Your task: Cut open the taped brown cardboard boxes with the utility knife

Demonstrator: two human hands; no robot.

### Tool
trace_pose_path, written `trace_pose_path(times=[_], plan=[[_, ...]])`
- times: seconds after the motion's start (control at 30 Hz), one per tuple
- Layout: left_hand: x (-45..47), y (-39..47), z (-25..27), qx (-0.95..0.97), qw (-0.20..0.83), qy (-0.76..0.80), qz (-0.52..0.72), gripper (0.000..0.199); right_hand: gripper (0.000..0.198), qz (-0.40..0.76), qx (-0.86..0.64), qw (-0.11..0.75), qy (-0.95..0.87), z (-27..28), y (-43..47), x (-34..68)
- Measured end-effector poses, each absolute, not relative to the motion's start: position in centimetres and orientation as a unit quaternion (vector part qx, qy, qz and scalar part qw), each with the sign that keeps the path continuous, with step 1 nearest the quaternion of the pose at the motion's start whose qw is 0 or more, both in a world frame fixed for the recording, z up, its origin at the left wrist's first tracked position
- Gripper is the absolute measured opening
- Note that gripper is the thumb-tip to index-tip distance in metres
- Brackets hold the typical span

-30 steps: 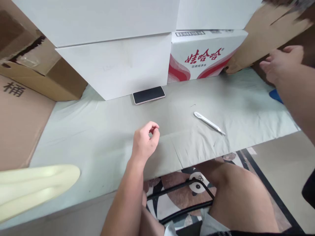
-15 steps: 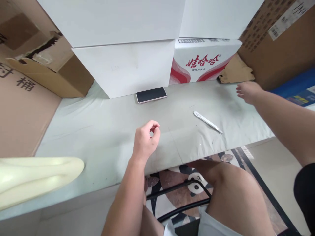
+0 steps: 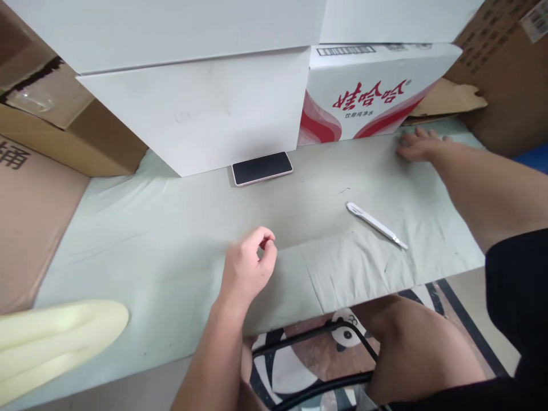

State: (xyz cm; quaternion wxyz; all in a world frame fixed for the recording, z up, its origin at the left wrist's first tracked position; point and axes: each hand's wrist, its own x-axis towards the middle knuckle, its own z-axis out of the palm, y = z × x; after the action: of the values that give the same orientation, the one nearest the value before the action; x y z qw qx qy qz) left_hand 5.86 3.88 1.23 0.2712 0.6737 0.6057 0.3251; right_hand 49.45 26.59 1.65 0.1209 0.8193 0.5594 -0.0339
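My left hand (image 3: 250,264) hovers over or rests on the pale green cloth (image 3: 171,240), its fingers curled and the thumb tip against the index finger; the loop between them looks bare. Farther back on the right, my right hand (image 3: 422,146) reaches toward the base of the flat brown cardboard (image 3: 449,98), fingers spread and holding nothing I can see. Whether it touches the cardboard I cannot tell. Between the hands lies a white utility-knife-like tool (image 3: 377,224) with a narrow metal tip. A dark-screened phone (image 3: 262,169) lies against the white box.
White boxes (image 3: 192,108) stand stacked along the back, with a red-lettered white carton (image 3: 363,103) beside them. Brown cardboard boxes (image 3: 51,211) bound the left side. A pale yellow inflated-looking object (image 3: 64,337) occupies the front left. A black metal bar frame (image 3: 317,337) is below the edge.
My right hand has moved farther in toward the carton and lowered, its fingers spreading. The view has shifted closer. My left hand keeps its curled pose.
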Motion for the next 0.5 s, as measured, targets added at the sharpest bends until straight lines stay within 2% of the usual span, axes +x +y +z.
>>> trace_pose_path(times=[0.27, 0.33, 0.5], plan=[[5.0, 1.3, 2.7, 0.664, 0.274, 0.593, 0.364, 0.018, 0.043, -0.071, 0.758, 0.186, 0.621, 5.6, 22.1, 47.5], [4.6, 0.5, 3.4, 0.652, 0.281, 0.586, 0.390, 0.017, 0.035, -0.092, 0.719, 0.212, 0.655, 7.5, 20.6, 45.2], [2.8, -1.1, 4.9, 0.606, 0.313, 0.565, 0.463, 0.015, 0.028, -0.108, 0.594, 0.243, 0.759, 11.6, 17.7, 35.2]])
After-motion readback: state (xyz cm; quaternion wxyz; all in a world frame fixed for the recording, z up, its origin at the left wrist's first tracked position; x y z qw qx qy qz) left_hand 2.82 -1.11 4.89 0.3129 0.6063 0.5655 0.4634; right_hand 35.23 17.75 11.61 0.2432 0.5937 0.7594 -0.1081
